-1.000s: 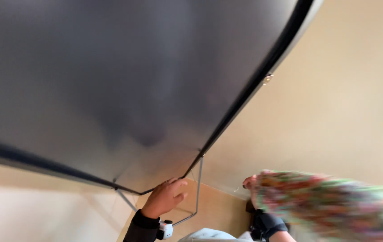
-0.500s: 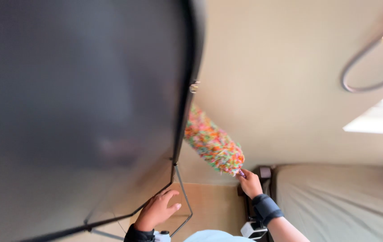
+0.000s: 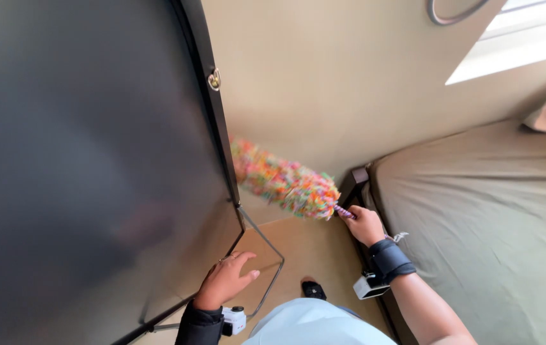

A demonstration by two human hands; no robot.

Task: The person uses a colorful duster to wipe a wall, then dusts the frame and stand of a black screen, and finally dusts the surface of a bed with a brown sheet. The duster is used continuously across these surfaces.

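Leaning at the left, a large dark-framed mirror (image 3: 81, 160) is filling that side, its thin metal stand (image 3: 266, 255) splayed on the tan floor. The left hand (image 3: 227, 280) is resting open against the mirror's lower edge, fingers spread, gripping nothing. Just right of the frame, a multicoloured fluffy duster (image 3: 286, 182) is lying against the beige wall (image 3: 324, 83), its striped handle clenched in the closed right hand (image 3: 365, 225). Further right, an olive-sheeted bed (image 3: 477, 211) is taking up the corner. Compared with half a second ago, the duster is sitting lower and flatter, and the view is tilting downward
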